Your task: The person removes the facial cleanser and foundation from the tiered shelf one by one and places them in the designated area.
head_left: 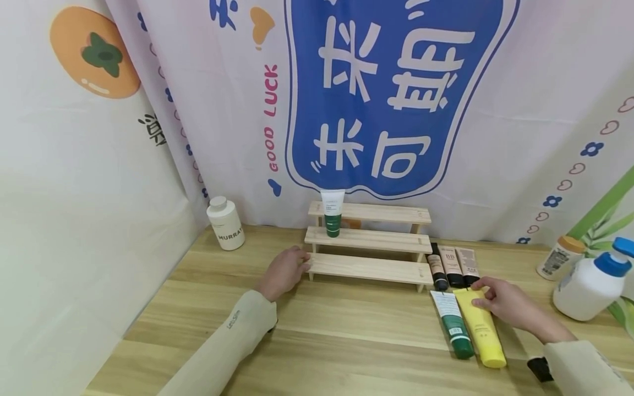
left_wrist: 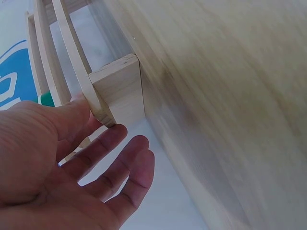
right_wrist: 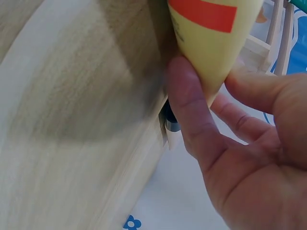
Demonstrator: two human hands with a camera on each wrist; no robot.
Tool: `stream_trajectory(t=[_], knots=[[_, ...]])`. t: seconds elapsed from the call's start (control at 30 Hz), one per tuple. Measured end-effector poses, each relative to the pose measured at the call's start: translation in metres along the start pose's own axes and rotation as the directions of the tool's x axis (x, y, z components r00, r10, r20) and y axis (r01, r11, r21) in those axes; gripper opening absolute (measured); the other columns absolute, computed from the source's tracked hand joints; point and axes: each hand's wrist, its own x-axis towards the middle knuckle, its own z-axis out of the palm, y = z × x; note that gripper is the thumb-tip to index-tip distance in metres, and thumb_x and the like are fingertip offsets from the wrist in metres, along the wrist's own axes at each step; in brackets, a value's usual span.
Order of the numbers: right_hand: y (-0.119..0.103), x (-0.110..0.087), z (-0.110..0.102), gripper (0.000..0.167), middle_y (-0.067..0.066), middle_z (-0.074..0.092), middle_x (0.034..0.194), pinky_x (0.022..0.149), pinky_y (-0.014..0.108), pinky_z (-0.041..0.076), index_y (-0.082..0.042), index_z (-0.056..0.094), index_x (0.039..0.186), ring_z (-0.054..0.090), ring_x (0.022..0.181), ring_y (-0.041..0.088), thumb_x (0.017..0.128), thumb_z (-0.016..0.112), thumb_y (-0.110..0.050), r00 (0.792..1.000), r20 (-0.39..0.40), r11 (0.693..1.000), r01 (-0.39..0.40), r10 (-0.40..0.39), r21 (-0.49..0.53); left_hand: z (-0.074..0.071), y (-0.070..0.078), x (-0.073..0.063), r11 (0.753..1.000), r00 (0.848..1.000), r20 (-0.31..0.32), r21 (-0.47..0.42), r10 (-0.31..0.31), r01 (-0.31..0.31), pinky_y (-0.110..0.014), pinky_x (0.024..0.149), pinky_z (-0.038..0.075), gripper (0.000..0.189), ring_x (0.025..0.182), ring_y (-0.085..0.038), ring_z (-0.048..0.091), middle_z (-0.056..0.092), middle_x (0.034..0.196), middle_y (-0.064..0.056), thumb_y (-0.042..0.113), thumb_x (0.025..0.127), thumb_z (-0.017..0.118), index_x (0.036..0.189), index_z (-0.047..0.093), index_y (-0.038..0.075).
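Observation:
A three-step wooden stand (head_left: 369, 267) stands at the back of the table. My left hand (head_left: 284, 272) holds the left end of its lowest step; in the left wrist view, the thumb and index finger meet the step's end (left_wrist: 103, 110) while the other fingers extend past it. A white and green tube (head_left: 333, 212) stands upright on the middle step. To the right, my right hand (head_left: 510, 305) pinches the flat end of a yellow tube (head_left: 480, 330), its cap towards me. Another white and green tube (head_left: 453, 324) lies just left of the yellow one.
Several small cosmetic tubes (head_left: 452, 264) lie beside the stand's right end. A white bottle (head_left: 226, 223) stands at the back left. At the right are a blue-topped pump bottle (head_left: 589, 289) and an orange-capped bottle (head_left: 559, 258). A printed curtain (head_left: 238, 137) hangs behind.

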Motion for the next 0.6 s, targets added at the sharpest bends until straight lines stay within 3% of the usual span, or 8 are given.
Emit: stream_trajectory(t=[0.37, 0.6], knots=[[-0.0007, -0.0042, 0.0043, 0.039, 0.006, 0.052, 0.066, 0.049, 0.032, 0.046, 0.010, 0.051, 0.120, 0.056, 0.051, 0.018, 0.093, 0.061, -0.015, 0.996, 0.052, 0.994, -0.077, 0.073, 0.073, -0.0001, 0.0001, -0.0005, 1.000, 1.000, 0.006, 0.000, -0.005, 0.005, -0.037, 0.083, 0.049, 0.023, 0.091, -0.022, 0.059, 0.061, 0.099, -0.006, 0.015, 0.090, 0.066, 0.110, 0.067, 0.003], [-0.0024, -0.0092, 0.0067, 0.039, 0.005, 0.053, 0.063, 0.046, 0.032, 0.047, 0.010, 0.051, 0.119, 0.057, 0.049, 0.018, 0.094, 0.060, -0.018, 0.996, 0.042, 0.994, -0.078, 0.075, 0.079, 0.0001, 0.0003, 0.0003, 1.000, 1.000, 0.007, 0.006, 0.001, -0.001, -0.037, 0.082, 0.049, 0.022, 0.090, -0.022, 0.058, 0.061, 0.098, -0.006, 0.015, 0.090, 0.066, 0.109, 0.068, 0.003]])
